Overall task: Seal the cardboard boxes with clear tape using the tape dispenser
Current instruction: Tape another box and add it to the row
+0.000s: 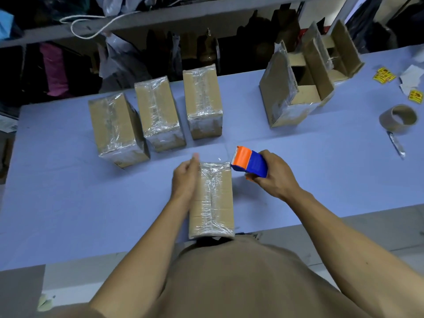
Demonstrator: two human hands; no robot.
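A small cardboard box (213, 200) lies lengthwise in front of me on the blue table (68, 191), with wrinkled clear tape along its top seam and across both ends. My left hand (184, 180) presses flat against the box's left side, fingers together. My right hand (274, 177) grips a blue and orange tape dispenser (249, 162), held just off the box's far right corner. Three taped boxes stand in a row behind: left (117, 129), middle (158, 113), right (203, 101).
An open cardboard box (296, 88) with raised flaps stands at the back right. An empty tape core (398, 119), a small knife (395, 144), yellow stickers (384, 75) and white paper (411, 76) lie at the far right. Shelves with bags run behind the table.
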